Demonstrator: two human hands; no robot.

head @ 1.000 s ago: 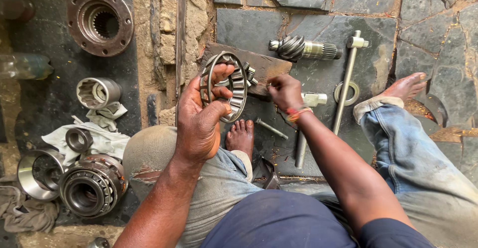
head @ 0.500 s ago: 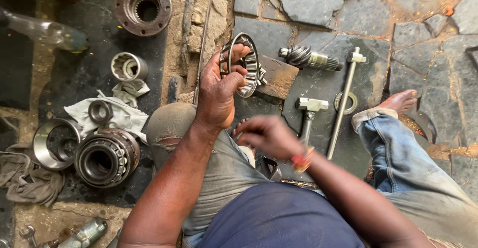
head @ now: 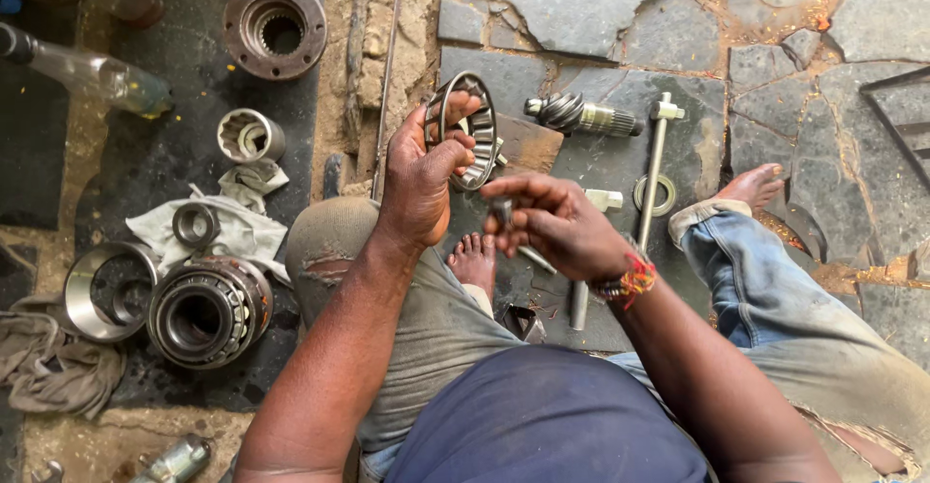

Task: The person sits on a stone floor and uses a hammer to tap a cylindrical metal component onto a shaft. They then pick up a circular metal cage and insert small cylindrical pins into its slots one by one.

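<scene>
While I watch from above:
left hand (head: 418, 178): closed around the grey metal ring-shaped bearing cage (head: 465, 129), held upright.
right hand (head: 552, 221): just beside and below it, fingers pinching a small dark metal roller (head: 501, 214).

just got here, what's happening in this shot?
A person sits on the stone floor among dismantled metal parts. The left hand holds a bearing cage ring upright. The right hand pinches a small roller just below the ring. A big bearing and a metal cup lie to the left by a rag. A toothed shaft and a long rod lie ahead.
</scene>
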